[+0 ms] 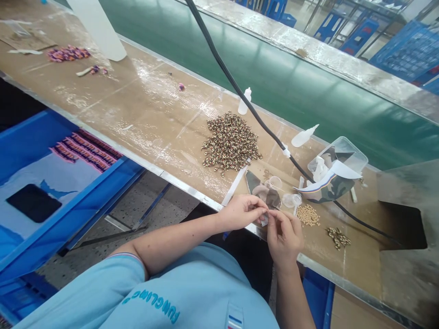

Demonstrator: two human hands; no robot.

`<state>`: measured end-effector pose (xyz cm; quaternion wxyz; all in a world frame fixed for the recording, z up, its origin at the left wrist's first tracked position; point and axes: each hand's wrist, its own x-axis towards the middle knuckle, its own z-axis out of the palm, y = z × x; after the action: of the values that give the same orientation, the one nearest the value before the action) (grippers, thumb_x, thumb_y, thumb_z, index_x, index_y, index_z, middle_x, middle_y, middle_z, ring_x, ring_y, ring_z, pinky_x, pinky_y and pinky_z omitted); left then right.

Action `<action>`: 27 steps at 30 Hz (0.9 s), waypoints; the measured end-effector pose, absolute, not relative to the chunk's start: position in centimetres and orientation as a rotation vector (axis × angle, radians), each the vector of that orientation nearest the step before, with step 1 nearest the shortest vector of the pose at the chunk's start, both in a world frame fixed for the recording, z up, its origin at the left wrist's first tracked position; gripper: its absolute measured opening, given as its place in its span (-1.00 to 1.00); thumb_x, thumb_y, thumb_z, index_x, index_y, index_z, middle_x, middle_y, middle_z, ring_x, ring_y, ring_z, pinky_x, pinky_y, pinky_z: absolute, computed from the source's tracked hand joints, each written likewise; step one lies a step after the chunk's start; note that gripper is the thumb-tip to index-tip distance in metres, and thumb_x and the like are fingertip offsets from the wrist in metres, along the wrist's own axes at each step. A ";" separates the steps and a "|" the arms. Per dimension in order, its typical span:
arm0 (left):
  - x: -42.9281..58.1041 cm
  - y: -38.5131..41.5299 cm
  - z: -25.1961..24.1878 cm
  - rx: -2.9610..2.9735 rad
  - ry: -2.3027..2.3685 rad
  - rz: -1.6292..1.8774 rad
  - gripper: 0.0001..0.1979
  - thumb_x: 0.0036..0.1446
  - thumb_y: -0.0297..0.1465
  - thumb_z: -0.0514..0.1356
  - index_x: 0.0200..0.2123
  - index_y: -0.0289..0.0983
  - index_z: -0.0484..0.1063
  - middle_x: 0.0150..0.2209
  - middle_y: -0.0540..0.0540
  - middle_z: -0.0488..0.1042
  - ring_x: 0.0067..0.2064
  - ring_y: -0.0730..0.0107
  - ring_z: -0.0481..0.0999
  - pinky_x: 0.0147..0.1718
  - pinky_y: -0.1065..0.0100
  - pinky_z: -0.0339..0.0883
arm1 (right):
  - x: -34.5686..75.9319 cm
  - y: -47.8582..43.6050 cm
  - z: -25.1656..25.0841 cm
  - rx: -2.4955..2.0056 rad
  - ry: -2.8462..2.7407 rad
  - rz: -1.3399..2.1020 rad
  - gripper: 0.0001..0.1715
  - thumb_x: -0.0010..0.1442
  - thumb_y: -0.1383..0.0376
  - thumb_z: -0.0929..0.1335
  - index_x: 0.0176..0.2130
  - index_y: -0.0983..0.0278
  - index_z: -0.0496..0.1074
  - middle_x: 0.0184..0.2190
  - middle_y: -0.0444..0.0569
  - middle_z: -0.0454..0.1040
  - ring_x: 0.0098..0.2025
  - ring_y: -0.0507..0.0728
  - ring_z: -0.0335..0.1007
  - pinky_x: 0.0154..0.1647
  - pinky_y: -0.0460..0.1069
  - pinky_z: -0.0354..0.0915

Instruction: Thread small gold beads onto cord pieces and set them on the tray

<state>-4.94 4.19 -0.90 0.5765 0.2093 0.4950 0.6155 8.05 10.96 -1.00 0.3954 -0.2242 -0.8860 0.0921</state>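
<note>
Blue letters are running across the light blue shirt [192, 285] at the bottom of the frame, seeming to spell "FUNGLING", though the folds are blurring the end. Printed strips [87, 148] are lying in the blue tray [85, 201] at the left, their lettering being too small to read. Near the centre, the left hand [242, 212] is bringing thumb and index finger together, and the right hand [286, 235] is meeting it fingertip to fingertip. Both are pinching a small piece [264, 221], mostly hidden, at the near edge of the desk [164, 114]. A heap of metal-coloured bits [231, 141] is sitting above the hands, while tan beads [307, 214] and a smaller cluster of bits [338, 238] are lying to their right.
</note>
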 end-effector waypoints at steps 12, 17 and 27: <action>-4.6 3.7 -1.7 0.847 1.421 1.457 -0.82 0.07 -0.39 0.14 -0.35 -0.39 0.48 -0.36 -0.09 0.44 -0.43 0.53 0.49 -0.41 0.51 0.46 | 8.6 11.4 -0.6 -0.536 -2.320 0.216 -0.85 0.18 0.40 0.33 -0.22 0.24 0.46 -0.34 -0.06 0.46 -0.31 0.01 0.44 -0.26 -0.09 0.38; -4.7 3.7 -1.7 0.858 1.413 1.432 -0.80 0.08 -0.39 0.13 -0.33 -0.39 0.49 -0.34 -0.10 0.44 -0.44 0.52 0.50 -0.41 0.48 0.48 | 8.6 11.3 -0.8 -0.624 -2.302 0.336 -0.89 0.21 0.37 0.31 -0.27 0.25 0.46 -0.36 -0.05 0.45 -0.34 0.01 0.42 -0.33 -0.09 0.37; -4.7 4.0 -1.7 0.750 1.324 1.463 -0.80 0.08 -0.38 0.14 -0.35 -0.40 0.48 -0.40 -0.06 0.42 -0.46 0.56 0.49 -0.42 0.51 0.48 | 8.6 11.2 -0.7 -0.785 -2.189 0.692 -0.90 0.18 0.30 0.35 -0.35 0.28 0.46 -0.43 -0.11 0.42 -0.44 -0.03 0.32 -0.44 -0.13 0.27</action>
<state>-4.72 4.01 -1.73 0.4928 0.3091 0.5459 0.6030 8.64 11.23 -0.67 0.3500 -0.3031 -0.8451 0.2672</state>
